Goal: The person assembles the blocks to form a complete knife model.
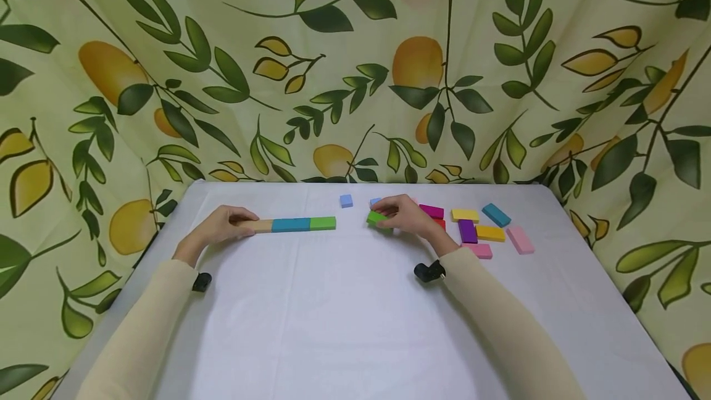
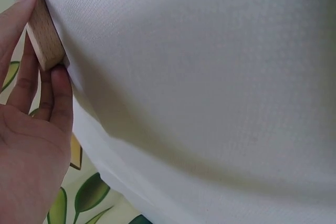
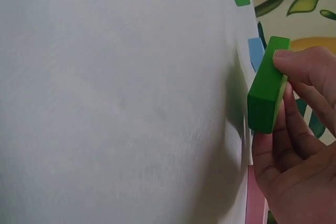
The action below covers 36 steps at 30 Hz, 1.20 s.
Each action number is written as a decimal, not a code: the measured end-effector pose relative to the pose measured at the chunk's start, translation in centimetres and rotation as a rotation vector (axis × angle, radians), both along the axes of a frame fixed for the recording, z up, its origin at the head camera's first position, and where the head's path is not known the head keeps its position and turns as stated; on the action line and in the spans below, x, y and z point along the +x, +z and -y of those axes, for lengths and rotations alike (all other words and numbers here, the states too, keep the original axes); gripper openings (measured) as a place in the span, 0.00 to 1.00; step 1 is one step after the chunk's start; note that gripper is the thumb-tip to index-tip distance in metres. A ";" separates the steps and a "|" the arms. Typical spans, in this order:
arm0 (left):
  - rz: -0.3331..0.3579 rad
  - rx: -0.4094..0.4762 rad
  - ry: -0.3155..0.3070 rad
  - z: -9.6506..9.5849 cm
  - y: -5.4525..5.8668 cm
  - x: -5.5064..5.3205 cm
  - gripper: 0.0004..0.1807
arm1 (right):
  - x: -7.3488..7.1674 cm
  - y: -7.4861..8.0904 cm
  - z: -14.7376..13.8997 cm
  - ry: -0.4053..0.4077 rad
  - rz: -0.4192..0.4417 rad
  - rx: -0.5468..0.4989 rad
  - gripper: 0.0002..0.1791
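Observation:
On the table's left side, my left hand [image 1: 221, 227] grips the end of a plain wooden block [image 1: 263, 226]. The thumb lies on the wooden block [image 2: 46, 32] and the fingers are around its end in the left wrist view. A teal block [image 1: 291, 225] and a green block [image 1: 323, 223] continue from it in a straight row. To the right of that row, my right hand [image 1: 410, 218] pinches a second green block [image 1: 376, 220] between thumb and fingers. The right wrist view shows this held green block [image 3: 266, 87] tilted, its near end facing the camera.
A small light blue block [image 1: 346, 201] sits behind the gap between the row and my right hand. Further right lie yellow [image 1: 490, 233], purple [image 1: 468, 231], pink [image 1: 520, 240], teal [image 1: 496, 215] and magenta [image 1: 431, 211] blocks. A leaf-patterned curtain [image 1: 355, 97] surrounds the white-covered table [image 1: 333, 313].

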<state>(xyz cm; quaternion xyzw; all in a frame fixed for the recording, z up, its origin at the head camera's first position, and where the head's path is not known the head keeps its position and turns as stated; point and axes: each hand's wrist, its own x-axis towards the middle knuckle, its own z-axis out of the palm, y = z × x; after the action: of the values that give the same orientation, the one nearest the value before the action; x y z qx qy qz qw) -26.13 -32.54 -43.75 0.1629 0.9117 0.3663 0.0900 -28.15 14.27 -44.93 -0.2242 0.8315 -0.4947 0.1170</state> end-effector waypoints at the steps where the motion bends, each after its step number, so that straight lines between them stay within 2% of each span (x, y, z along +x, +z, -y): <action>1: -0.002 -0.001 -0.006 0.0 0.0 0.0 0.16 | 0.0 0.0 0.2 0.008 0.003 0.003 0.20; 15: -0.005 -0.012 -0.011 0.0 0.1 -0.3 0.16 | -0.6 0.1 3.2 0.116 0.000 0.031 0.20; 22: 0.012 -0.039 0.013 -0.1 0.0 -0.3 0.16 | -0.8 0.1 4.8 0.130 -0.004 0.060 0.20; 29: 0.007 -0.044 0.020 0.0 -0.2 -0.4 0.17 | -1.3 0.1 6.4 0.159 -0.065 0.130 0.19; 36: 0.022 -0.031 0.023 -0.1 -0.2 -0.3 0.17 | -1.4 0.1 7.6 0.138 -0.040 0.178 0.19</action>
<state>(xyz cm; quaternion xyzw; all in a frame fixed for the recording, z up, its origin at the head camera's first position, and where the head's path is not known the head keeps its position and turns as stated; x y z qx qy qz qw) -26.39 -32.49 -43.92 0.1469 0.9180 0.3551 0.0981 -29.50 6.70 -44.78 -0.2795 0.8569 -0.4051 0.1533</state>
